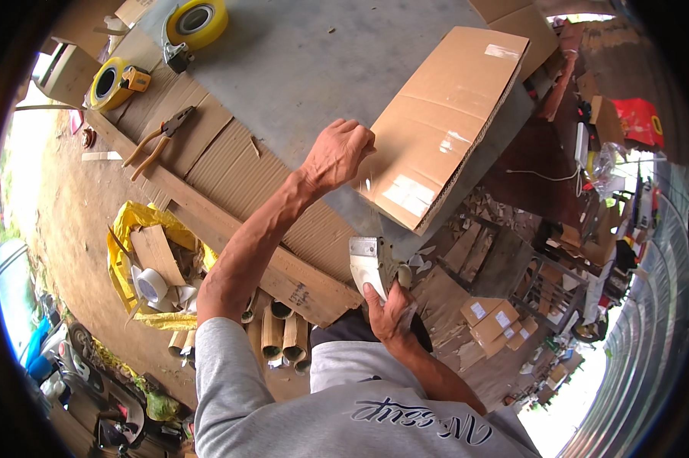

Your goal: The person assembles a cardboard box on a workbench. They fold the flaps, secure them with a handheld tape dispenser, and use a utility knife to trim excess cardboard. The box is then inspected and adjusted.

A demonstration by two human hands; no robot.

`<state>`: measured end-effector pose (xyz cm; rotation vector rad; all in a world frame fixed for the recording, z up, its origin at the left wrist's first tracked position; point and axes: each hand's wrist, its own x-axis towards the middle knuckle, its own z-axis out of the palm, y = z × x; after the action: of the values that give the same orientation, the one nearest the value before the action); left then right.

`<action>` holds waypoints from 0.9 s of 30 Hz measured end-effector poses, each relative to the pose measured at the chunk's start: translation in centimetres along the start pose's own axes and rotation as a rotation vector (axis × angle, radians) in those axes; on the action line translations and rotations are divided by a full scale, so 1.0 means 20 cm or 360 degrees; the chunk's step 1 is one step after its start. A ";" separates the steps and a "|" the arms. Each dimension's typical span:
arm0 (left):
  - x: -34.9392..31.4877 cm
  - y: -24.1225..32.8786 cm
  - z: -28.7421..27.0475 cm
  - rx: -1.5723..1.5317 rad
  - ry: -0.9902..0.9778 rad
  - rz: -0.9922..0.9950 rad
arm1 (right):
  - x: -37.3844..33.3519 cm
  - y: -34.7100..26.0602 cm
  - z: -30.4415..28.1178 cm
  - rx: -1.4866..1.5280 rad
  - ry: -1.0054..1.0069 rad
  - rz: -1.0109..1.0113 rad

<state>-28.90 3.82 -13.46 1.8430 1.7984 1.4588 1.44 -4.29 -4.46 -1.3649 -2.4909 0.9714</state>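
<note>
I am standing at a grey worktop (306,69) in an open, cluttered shed, with a dirt floor showing at nine o'clock. Nearest me, at six o'clock, my right hand (390,309) is wrapping around a tape dispenser (369,269), its pale body and metal plate pointing up toward the bench edge. Just beyond it a plank (230,229) is running along the near edge of the worktop, with corrugated sheets (237,164) lying flat behind it.

At seven o'clock, below the bench, short tubes (283,340) are standing on end, and farther left a yellow bag (134,267) is holding card scraps and a tape roll (152,285).

At the centre my left hand (337,153) is pinching the near left edge of a flattened box (443,126), which is lying tilted at one o'clock, overhanging the worktop's right edge. Clear tape strips are shining on its face.

Farther out, at ten o'clock, pliers (161,137) are resting on the corrugated sheets. Past them a yellow tape roll (115,82) with an orange holder is lying at eleven o'clock, and a second yellow roll (195,23) in a dispenser is sitting near twelve.

At three o'clock, off the bench, stacked small cartons (493,320), frames and loose clutter are crowding the floor, with a red packet (638,118) at two o'clock.
</note>
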 end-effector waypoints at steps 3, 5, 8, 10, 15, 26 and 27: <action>0.01 -0.01 0.02 0.0034 -0.0199 -0.0070 | 0.01 0.03 0.02 -0.0025 0.0004 0.0026; 0.02 -0.03 0.04 0.0006 -0.0253 -0.0038 | 0.01 0.07 0.04 -0.0062 0.0008 0.0023; 0.06 -0.18 0.05 0.0267 -0.0192 -0.0053 | 0.05 0.12 0.06 -0.0056 0.0062 -0.0014; 0.11 -0.19 0.00 0.0439 -0.0142 -0.0083 | 0.05 0.15 0.05 -0.0097 0.0021 0.0020; 0.02 0.18 -0.09 0.0236 0.0431 -0.0681 | 0.09 0.16 -0.03 -0.0208 -0.0276 0.0150; 0.12 0.77 0.18 0.0385 -0.0631 -0.1364 | 0.09 0.08 -0.14 -0.0317 -0.0237 -0.0076; 0.06 0.69 0.24 0.0379 -0.0644 -0.1372 | 0.08 0.08 -0.17 -0.0301 -0.0183 -0.0202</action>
<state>-16.53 3.73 -5.41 1.0519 2.1678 0.5379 2.90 -0.84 -3.06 -1.2120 -2.7788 0.8289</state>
